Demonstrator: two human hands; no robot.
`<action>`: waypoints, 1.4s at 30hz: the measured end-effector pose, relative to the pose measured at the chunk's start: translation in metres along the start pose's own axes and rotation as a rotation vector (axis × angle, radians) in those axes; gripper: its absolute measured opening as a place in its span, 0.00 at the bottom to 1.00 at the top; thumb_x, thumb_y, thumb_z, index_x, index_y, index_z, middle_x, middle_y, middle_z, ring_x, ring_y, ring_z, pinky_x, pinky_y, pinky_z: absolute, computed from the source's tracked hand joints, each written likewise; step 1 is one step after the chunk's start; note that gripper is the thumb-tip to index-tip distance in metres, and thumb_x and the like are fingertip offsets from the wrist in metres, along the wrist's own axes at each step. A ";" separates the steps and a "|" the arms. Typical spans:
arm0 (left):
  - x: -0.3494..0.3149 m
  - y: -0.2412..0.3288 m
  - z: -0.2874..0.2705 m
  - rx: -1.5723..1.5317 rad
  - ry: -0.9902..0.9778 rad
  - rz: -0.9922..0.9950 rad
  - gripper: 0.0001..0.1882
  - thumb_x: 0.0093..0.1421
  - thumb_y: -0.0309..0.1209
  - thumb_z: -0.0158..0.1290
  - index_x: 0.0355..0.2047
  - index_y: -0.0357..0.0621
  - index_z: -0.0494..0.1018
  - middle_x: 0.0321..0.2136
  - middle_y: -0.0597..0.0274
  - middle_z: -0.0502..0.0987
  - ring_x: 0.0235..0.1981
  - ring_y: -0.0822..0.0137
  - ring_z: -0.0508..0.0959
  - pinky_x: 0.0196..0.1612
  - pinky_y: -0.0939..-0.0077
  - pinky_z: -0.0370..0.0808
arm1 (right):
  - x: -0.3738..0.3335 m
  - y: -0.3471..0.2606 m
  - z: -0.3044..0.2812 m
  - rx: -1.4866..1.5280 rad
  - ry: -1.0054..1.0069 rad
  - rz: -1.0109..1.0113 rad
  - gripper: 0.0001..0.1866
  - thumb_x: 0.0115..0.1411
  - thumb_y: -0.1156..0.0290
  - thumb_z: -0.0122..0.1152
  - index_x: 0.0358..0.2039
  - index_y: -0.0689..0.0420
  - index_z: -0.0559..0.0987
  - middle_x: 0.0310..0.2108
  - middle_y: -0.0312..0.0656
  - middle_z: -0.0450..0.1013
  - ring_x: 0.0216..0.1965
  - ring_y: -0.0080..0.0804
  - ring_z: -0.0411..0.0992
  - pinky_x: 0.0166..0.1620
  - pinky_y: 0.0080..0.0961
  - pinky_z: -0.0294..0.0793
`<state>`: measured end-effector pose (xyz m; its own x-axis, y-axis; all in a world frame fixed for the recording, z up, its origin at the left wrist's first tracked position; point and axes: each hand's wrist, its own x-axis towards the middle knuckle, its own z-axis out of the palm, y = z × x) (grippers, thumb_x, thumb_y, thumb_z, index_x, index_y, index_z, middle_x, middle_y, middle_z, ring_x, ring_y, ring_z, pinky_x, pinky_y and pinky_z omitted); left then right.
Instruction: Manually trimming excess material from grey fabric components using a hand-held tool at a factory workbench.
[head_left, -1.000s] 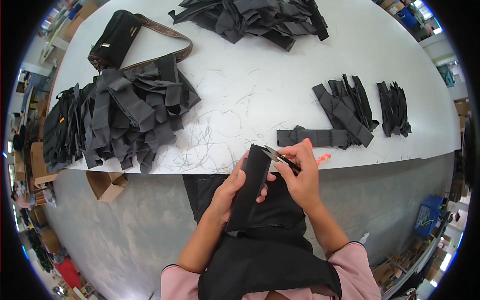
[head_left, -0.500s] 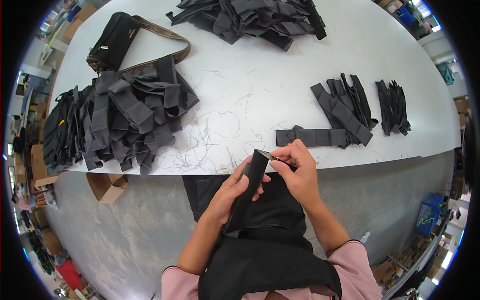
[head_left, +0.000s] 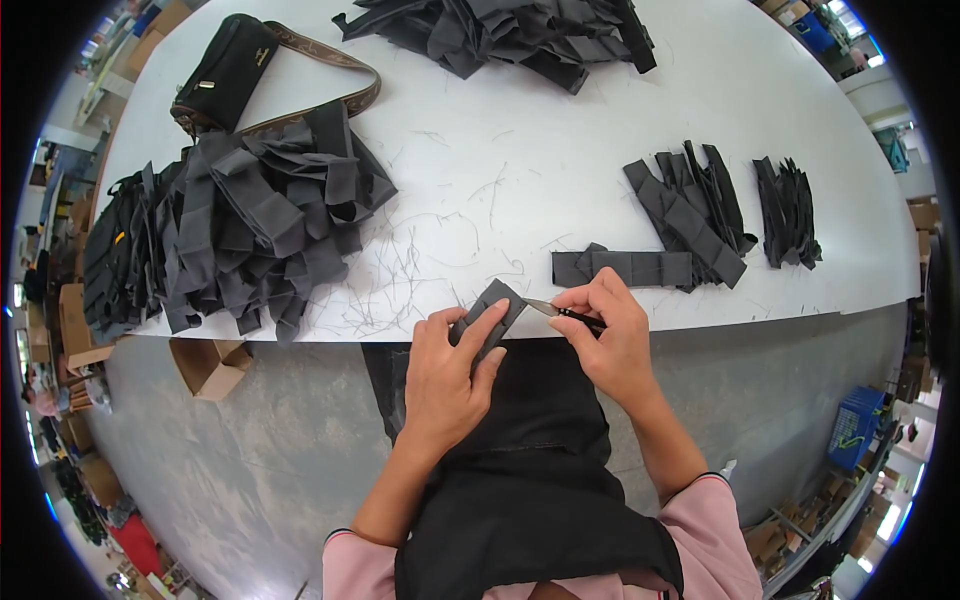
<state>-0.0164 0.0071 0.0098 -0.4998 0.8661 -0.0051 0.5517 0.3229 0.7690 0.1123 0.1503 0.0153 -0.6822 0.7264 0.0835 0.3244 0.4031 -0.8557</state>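
My left hand (head_left: 447, 385) is closed on a dark grey fabric strip (head_left: 493, 300), held folded at the table's near edge with the index finger lying along it. In my right hand (head_left: 612, 335) is a pair of thread snips (head_left: 543, 307) with slim silver blades and a dark handle. The blade tips meet the strip's right corner; whether they touch a thread is too small to tell. Just beyond the right hand, a flat fabric strip (head_left: 625, 268) lies on the white table (head_left: 560, 150).
A big heap of grey strips (head_left: 265, 200) lies at left, by a black shoulder bag (head_left: 228, 75). More strips pile up at the far side (head_left: 500, 35) and right (head_left: 690, 210), with a bundle (head_left: 787, 215) beyond. Cut threads (head_left: 400, 275) litter the table. A cardboard box (head_left: 210, 368) sits below.
The strip has been turned and folded shorter, and my left hand now grips it from above. The snips' blades have come into clear sight at its corner.
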 end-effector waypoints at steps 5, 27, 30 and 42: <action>0.000 0.002 -0.002 0.261 0.077 0.102 0.23 0.52 0.30 0.57 0.51 0.57 0.72 0.41 0.51 0.67 0.42 0.53 0.68 0.46 0.65 0.66 | -0.006 0.003 0.000 0.047 0.051 0.044 0.07 0.49 0.77 0.64 0.30 0.60 0.76 0.24 0.35 0.63 0.25 0.24 0.67 0.28 0.18 0.66; -0.012 -0.009 0.022 -1.234 -0.295 -0.664 0.13 0.64 0.30 0.47 0.45 0.37 0.64 0.32 0.54 0.77 0.24 0.69 0.77 0.31 0.75 0.77 | -0.014 0.020 0.052 0.833 -0.120 0.722 0.06 0.55 0.73 0.61 0.30 0.60 0.73 0.20 0.31 0.66 0.17 0.13 0.58 0.21 0.13 0.57; -0.008 -0.014 0.019 -1.139 -0.239 -0.689 0.14 0.63 0.28 0.47 0.47 0.36 0.61 0.33 0.54 0.76 0.24 0.71 0.76 0.31 0.78 0.76 | -0.032 0.014 0.033 0.080 0.176 0.035 0.11 0.49 0.78 0.64 0.35 0.57 0.75 0.29 0.36 0.66 0.22 0.21 0.66 0.24 0.18 0.65; -0.007 -0.007 0.011 -1.176 -0.239 -0.616 0.14 0.62 0.25 0.47 0.46 0.35 0.60 0.30 0.57 0.75 0.24 0.72 0.75 0.29 0.78 0.74 | -0.036 0.014 0.032 -0.210 0.041 -0.307 0.15 0.43 0.76 0.66 0.34 0.57 0.77 0.25 0.40 0.67 0.21 0.34 0.68 0.24 0.26 0.66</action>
<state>-0.0093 0.0028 -0.0031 -0.2630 0.7837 -0.5627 -0.6736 0.2684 0.6887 0.1202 0.1116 -0.0158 -0.7430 0.5739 0.3442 0.2390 0.7080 -0.6645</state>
